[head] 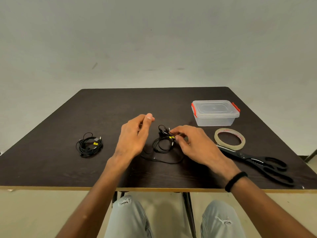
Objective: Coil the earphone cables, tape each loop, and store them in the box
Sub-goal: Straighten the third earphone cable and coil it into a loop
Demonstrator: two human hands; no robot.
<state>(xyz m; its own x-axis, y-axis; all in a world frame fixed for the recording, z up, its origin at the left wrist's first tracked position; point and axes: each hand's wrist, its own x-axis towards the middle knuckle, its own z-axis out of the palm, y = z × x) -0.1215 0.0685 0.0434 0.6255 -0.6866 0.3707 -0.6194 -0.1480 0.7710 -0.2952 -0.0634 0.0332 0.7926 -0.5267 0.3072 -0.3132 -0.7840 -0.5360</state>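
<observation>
Black earphone cable point(163, 145) lies partly coiled at the middle of the dark table point(51, 162), one strand trailing toward me. My right hand point(192, 143) pinches this cable near its yellow tag. My left hand point(135, 134) hovers just left of it with fingers loosely curled; whether it holds a strand I cannot tell. A second black earphone bundle point(89, 145) with a yellow tag lies coiled at the left. A clear plastic box point(215, 113) with red clips and its lid on stands at the back right.
A roll of clear tape point(229, 139) lies flat to the right of my right hand. Black scissors point(260, 164) lie in front of it, handles toward the right front edge. My knees show below the table's front edge.
</observation>
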